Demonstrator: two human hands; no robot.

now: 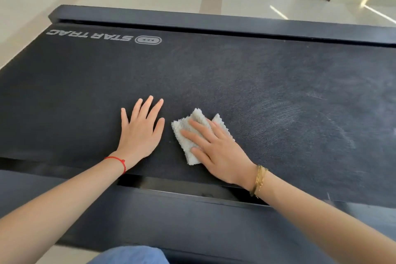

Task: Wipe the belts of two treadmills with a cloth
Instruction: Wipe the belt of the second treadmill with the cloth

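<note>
Right hand (216, 152) presses cloth (188, 133) (flat).

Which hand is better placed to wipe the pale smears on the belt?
The right hand: it already presses the cloth, and the smears lie on its side. The left hand rests flat on the belt.

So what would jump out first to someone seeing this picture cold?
Probably the two bare hands flat on the wide black treadmill belt: the left hand presses the bare belt, and the right hand beside it presses a fluffy white cloth. Next, the upside-down STAR TRAC logo at the belt's far left.
</note>
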